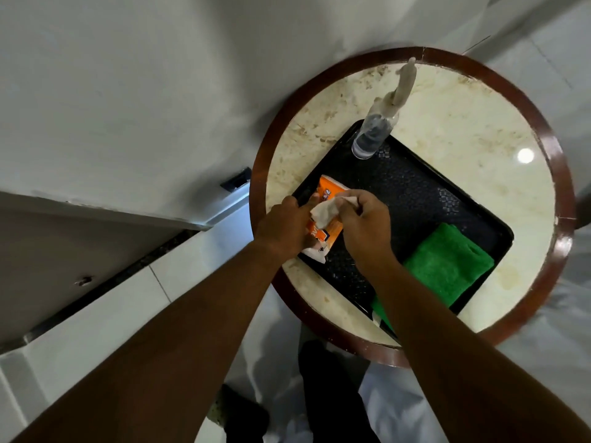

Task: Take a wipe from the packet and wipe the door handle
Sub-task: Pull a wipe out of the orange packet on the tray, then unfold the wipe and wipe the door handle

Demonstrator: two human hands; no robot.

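Observation:
An orange and white wipe packet (329, 188) lies at the left end of a black tray (415, 193) on a round table. My left hand (283, 227) presses down on the packet and covers its middle. My right hand (364, 225) pinches a crumpled white wipe (324, 212) that sticks up from the packet's top. No door handle is in view.
The round marble-topped table (463, 129) has a dark wooden rim. A clear spray bottle (377, 129) stands at the tray's far corner. A folded green cloth (447, 263) lies at the tray's near right end. A white wall and skirting run on the left.

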